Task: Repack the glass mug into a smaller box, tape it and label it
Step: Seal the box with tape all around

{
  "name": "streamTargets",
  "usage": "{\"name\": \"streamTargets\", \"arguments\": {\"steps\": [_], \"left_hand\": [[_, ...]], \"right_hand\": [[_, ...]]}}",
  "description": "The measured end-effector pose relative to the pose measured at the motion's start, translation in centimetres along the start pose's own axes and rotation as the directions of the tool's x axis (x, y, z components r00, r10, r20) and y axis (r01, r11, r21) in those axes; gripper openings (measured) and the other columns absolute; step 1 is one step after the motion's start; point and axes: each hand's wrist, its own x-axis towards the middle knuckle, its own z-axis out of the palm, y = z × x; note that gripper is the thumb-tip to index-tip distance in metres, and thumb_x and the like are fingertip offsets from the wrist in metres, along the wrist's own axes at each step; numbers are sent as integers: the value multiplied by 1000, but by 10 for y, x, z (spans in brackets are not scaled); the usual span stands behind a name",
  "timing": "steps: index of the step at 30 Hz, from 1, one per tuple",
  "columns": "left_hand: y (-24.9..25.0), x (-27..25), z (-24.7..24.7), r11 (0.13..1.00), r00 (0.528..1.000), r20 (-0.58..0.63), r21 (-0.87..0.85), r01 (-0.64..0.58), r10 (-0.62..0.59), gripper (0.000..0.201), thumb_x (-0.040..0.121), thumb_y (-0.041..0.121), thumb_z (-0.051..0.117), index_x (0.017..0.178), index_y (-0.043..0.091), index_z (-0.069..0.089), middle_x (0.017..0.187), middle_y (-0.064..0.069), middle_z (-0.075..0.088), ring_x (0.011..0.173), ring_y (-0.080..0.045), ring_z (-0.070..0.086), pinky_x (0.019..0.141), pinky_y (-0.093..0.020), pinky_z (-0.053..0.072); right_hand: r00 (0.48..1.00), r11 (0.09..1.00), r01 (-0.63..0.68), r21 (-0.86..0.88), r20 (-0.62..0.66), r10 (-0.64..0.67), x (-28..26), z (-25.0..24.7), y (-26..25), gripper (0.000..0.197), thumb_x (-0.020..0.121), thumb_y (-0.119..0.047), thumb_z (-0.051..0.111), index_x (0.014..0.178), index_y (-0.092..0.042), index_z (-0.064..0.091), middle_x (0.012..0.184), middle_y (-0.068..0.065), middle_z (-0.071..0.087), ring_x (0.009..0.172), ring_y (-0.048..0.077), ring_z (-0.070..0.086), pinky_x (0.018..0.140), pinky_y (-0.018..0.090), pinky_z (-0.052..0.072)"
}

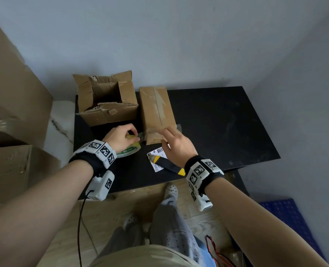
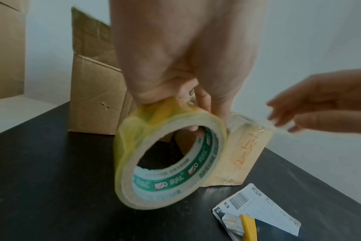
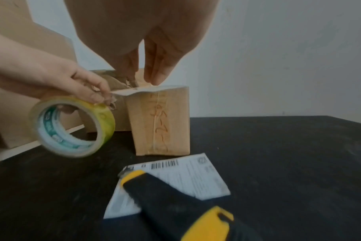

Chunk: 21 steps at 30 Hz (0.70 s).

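A small closed cardboard box (image 1: 157, 112) (image 3: 159, 120) (image 2: 243, 151) lies on the black table (image 1: 217, 122), with clear tape along its top. My left hand (image 1: 121, 137) (image 2: 183, 65) grips a roll of clear tape (image 1: 130, 150) (image 2: 167, 156) (image 3: 72, 125) just left of the box; a strip runs from the roll to the box's near end. My right hand (image 1: 174, 141) (image 3: 153, 65) hovers with straight fingers over that near end. A white shipping label (image 1: 157, 158) (image 3: 175, 181) (image 2: 260, 208) lies in front of the box. The mug is not visible.
A larger open, torn cardboard box (image 1: 105, 99) (image 2: 93, 81) stands behind the tape roll. A black and yellow utility knife (image 1: 167, 164) (image 3: 181, 208) lies across the label. Big cartons (image 1: 11, 93) are stacked at the left. The table's right half is bare.
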Motion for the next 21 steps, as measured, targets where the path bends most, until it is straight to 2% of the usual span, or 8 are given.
{"name": "streamTargets", "arguments": {"steps": [1,3,6,7,9,13,16,21], "left_hand": [[0,0,0,1000,1000,-2,3,-2,2,16,85,32,65,96,21,61,91,-6,64,83,-21,61,74,-35,50],[-1,0,-1,1000,1000,-7,-2,6,-6,17,85,33,65,97,21,60,92,-6,65,83,-21,61,73,-34,48],[-3,-1,-3,1000,1000,-13,-9,12,-13,20,84,33,66,98,19,61,95,-6,64,87,-22,61,78,-35,48],[-4,-1,-4,1000,1000,-13,-13,8,-8,19,84,32,66,98,19,61,95,-6,64,88,-22,61,79,-36,49],[-6,-1,-5,1000,1000,-13,-25,-3,2,19,84,32,66,97,20,61,96,-7,64,89,-22,61,82,-39,50],[-10,-1,-6,1000,1000,0,-24,-5,5,19,83,35,66,96,22,60,95,-6,64,88,-22,62,82,-40,51],[-11,-2,-5,1000,1000,-2,-19,-17,17,17,84,34,66,95,23,59,93,-6,64,85,-20,61,78,-36,50],[-10,-2,-4,999,1000,3,-29,-26,26,16,85,32,65,95,22,59,93,-6,64,85,-21,61,78,-37,51]], "right_hand": [[999,999,-31,-32,13,32,-7,4,0,22,87,-7,52,106,-4,62,102,11,61,84,32,61,54,34,49],[976,986,-139,-94,154,152,-21,14,-1,21,90,-10,53,109,-4,60,105,11,59,92,32,59,61,35,45],[830,915,-309,-258,397,392,-33,27,-1,37,93,-21,54,127,-9,48,124,10,49,113,29,52,84,38,45],[783,893,-339,-295,437,442,-35,31,-1,42,92,-24,56,129,-9,45,127,10,47,116,29,50,88,38,45],[738,869,-347,-353,469,486,-37,39,-1,46,91,-25,58,131,-8,41,128,11,45,117,29,50,91,39,44],[729,851,-319,-417,465,502,-36,49,2,48,86,-12,63,129,-9,40,126,11,45,115,29,51,92,38,44],[724,858,-342,-384,474,501,-32,46,1,47,85,-12,64,126,-8,41,124,12,46,114,31,52,88,38,46],[786,894,-424,-142,432,441,-31,34,-10,52,84,-22,64,128,-6,42,121,14,48,107,33,55,88,40,46]]}}
